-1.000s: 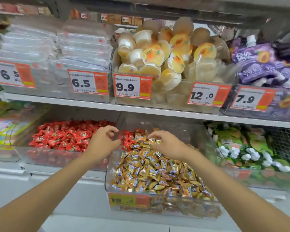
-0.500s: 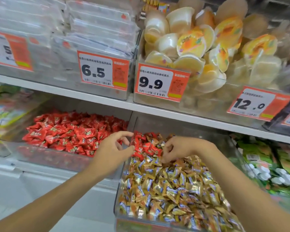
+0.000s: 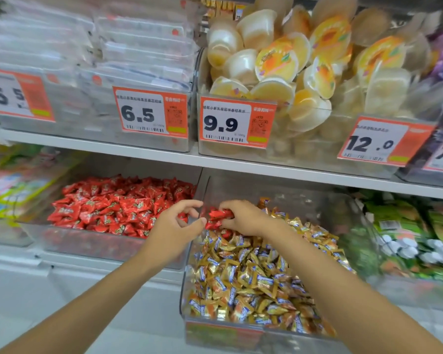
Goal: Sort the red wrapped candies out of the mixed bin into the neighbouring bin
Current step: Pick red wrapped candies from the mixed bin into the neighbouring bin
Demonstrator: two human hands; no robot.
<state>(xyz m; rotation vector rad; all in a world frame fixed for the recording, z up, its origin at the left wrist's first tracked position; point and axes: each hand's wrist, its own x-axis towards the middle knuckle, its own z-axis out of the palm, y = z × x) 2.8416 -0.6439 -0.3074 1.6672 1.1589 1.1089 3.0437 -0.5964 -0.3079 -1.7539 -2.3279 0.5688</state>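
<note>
From my head camera, my right hand (image 3: 243, 218) grips a clutch of red candies (image 3: 219, 215) in the mixed bin's (image 3: 266, 186) far-left corner, lying crosswise toward my left hand (image 3: 174, 231), empty and loosely curled, nearer the neighbouring bin (image 3: 87, 242) leftward.

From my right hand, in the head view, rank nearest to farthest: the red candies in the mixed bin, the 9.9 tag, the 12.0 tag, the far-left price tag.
1. Red candies, in the grip of the right hand, at the back of the mixed bin.
2. 9.9 tag, straight above.
3. 12.0 tag, upper right.
4. Far-left price tag, upper left edge.
</note>
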